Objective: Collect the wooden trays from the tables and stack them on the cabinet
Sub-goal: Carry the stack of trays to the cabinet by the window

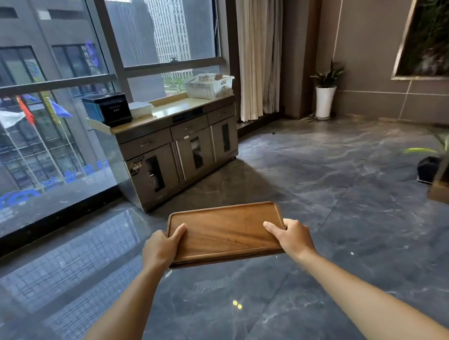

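I hold a brown wooden tray (pixel 224 232) level in front of me over the dark marble floor. Its near edge looks doubled, as if a second tray lies under it; I cannot tell for sure. My left hand (pixel 161 247) grips the tray's left end with the thumb on top. My right hand (pixel 292 234) grips the right end the same way. The grey cabinet (pixel 176 147) with a pale top stands ahead by the window, some distance beyond the tray.
On the cabinet top sit a black box appliance (pixel 109 108), a white stack (pixel 140 108) beside it, and a white basket (pixel 209 85) at the right end. A potted plant (pixel 324 92) stands by the curtain. Another plant (pixel 435 158) and furniture edge lie at right.
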`<state>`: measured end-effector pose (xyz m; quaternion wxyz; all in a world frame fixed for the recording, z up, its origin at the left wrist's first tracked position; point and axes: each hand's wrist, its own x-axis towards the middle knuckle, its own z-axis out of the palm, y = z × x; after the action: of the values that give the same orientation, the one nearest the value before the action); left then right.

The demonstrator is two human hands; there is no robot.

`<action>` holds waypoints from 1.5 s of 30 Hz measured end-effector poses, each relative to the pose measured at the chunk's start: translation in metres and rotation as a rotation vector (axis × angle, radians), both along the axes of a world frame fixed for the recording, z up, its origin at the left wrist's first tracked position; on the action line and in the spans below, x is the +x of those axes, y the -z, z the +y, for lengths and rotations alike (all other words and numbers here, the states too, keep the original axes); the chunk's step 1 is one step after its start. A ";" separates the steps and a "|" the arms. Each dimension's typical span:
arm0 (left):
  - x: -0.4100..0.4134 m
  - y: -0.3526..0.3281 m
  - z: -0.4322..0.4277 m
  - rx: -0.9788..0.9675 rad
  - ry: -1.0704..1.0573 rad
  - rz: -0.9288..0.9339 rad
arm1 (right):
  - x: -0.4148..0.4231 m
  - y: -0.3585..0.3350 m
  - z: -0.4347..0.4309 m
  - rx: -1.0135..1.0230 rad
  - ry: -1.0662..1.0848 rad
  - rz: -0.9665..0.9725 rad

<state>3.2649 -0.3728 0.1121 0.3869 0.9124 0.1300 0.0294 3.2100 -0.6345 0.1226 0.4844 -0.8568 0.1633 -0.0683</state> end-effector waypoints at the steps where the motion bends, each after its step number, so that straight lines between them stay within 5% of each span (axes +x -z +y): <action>1: 0.026 -0.002 -0.009 0.007 -0.016 -0.006 | 0.029 -0.002 -0.010 0.003 -0.019 -0.006; 17: 0.415 -0.023 -0.087 0.042 -0.178 -0.061 | 0.456 -0.030 -0.096 -0.001 -0.195 -0.083; 45: 1.150 -0.024 -0.106 0.062 -0.382 -0.002 | 1.257 -0.017 -0.104 -0.057 -0.402 -0.107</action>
<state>4.4151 -0.4788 0.1356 0.3463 0.8826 0.2992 0.1071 4.4675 -0.7382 0.1395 0.4720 -0.8805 -0.0386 -0.0201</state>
